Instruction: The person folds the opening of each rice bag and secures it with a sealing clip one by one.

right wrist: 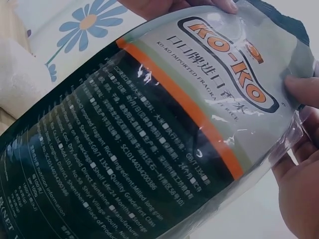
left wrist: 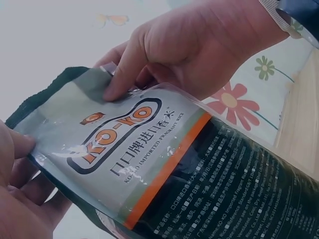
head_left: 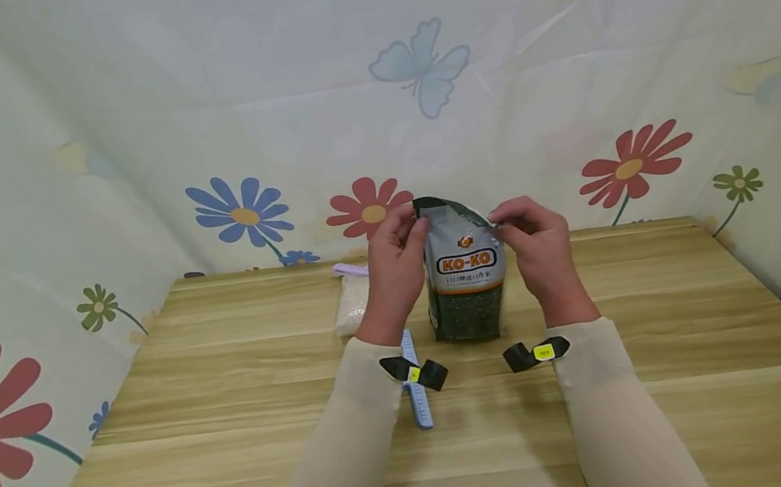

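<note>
A green and silver bag of KO-KO rice (head_left: 472, 311) is upright in front of me, its printed front facing me. My left hand (head_left: 397, 271) pinches the bag's top left corner between thumb and fingers. At the top right corner, my right hand (head_left: 541, 248) pinches the edge the same way. Both thumbs press on the front of the bag in the wrist views. The dark top edge slants down to the right; I cannot tell whether it is unsealed. Whether the base touches the table is also unclear.
Left of the bag lies a clear pouch of white grains (head_left: 350, 306), a lilac strip (head_left: 349, 269) at its top. A light blue strip-shaped clip (head_left: 420, 406) lies on the wooden table (head_left: 237, 428), partly hidden by my left wrist strap. Flowered sheeting (head_left: 286, 125) encloses the back and sides.
</note>
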The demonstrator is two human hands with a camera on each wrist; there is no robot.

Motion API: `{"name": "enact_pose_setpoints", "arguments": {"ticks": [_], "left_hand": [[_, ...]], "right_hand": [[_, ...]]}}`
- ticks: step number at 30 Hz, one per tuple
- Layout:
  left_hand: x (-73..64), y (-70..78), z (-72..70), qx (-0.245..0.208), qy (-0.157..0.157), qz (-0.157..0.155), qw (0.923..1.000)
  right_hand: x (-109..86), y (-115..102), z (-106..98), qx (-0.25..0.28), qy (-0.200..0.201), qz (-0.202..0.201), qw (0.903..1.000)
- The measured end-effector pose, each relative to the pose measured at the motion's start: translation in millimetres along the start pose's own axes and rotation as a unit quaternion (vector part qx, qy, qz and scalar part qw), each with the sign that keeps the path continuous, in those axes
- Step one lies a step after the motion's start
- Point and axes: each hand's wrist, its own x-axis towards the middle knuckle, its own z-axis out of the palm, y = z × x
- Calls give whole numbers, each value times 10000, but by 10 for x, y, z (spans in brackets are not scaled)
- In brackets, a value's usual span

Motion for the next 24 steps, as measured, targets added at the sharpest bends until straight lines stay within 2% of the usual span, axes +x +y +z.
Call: {"name": "enact_pose_setpoints", "arguments": {"ticks": [7,12,15,20,24], "left_hand": [[-1,9,53,19,151,-223,9996],[-30,17,98,-121,4,-345,9993],[-39,8,134,-169,-18,-262,9995],[-35,-10,190,-82,125,-78,9999],[-34,-4,207,116,212,-182,9995]], "right_hand": [[-20,25,-22,-309,-437,-308,9981],[-32,35,-6,-653,-781,-374,9941],[-38,31,14,-831,-957,-281,9915],[-53,2,15,-1119,-1196,-229,9862],[-58,-29,8,-1031,-1336,-273,9853]]}}
